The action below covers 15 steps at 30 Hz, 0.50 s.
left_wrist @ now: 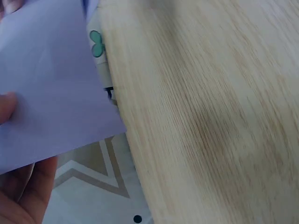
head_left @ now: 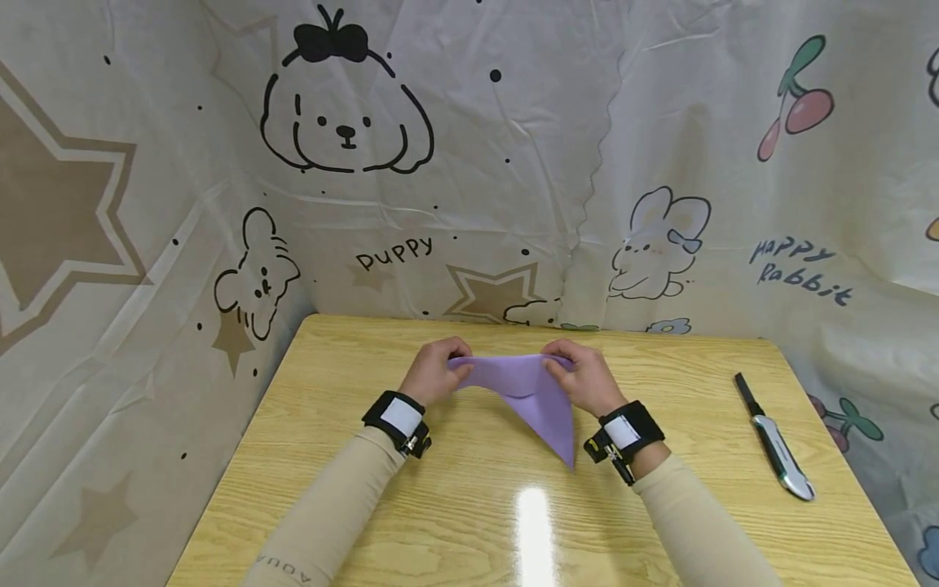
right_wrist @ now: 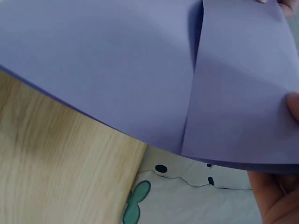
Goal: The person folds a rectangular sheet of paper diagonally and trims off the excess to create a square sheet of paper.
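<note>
The left hand and right hand are holding the purple paper between them over the far part of the table; each grip is clamping on an upper corner, thumb showing in front, while the paper is hiding parts of the other fingers; in the wrist views both thumbs are being cut off at the picture edges, and fingertips are peeking in at the top corners; the paper is sagging between the hands, and its pointed end is hanging towards the person on the right side, though whether that tip is touching the table is staying unclear; a folded flap is lying across it, and a dark gap is showing along the flap's edge in the right wrist view, its inside being too dark to make out; the knife is resting at the right, well apart from the hands; glare is washing out the wood grain near the front; the sleeves are running out of the frame, the left one's lettering being hard to read.
</note>
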Available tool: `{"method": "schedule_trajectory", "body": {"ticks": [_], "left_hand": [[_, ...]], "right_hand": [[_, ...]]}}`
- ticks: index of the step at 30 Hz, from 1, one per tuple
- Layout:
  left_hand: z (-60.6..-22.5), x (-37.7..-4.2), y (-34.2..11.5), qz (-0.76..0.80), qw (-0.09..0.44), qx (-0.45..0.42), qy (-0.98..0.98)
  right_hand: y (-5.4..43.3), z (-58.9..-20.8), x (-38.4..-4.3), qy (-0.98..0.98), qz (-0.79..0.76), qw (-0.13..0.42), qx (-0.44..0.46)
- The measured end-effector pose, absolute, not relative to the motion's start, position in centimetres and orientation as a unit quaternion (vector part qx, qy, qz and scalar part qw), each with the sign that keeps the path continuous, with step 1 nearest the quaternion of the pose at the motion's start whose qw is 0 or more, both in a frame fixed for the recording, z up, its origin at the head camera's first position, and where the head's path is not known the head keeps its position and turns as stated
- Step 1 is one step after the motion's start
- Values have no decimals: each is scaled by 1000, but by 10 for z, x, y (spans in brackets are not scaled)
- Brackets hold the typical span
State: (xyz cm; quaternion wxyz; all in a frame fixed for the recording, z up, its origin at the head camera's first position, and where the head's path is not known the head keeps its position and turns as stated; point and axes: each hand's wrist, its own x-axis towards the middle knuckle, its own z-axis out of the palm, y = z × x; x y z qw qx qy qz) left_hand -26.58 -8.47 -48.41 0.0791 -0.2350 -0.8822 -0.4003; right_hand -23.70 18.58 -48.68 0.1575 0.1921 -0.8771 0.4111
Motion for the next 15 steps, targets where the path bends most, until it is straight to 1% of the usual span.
{"method": "schedule_trajectory", "body": {"ticks": [5, 8, 15], "left_hand": [[-483, -263, -81, -349, 148, -267, -886], [-482, -261, -80, -316, 182, -288, -885], [-484, -262, -80, -293, 238, -315, -871]], "right_hand": [[185, -484, -237, -876, 358, 223, 233], [183, -482, -237, -875, 331, 253, 245], [181, -481, -237, -868, 311, 289, 256]]}}
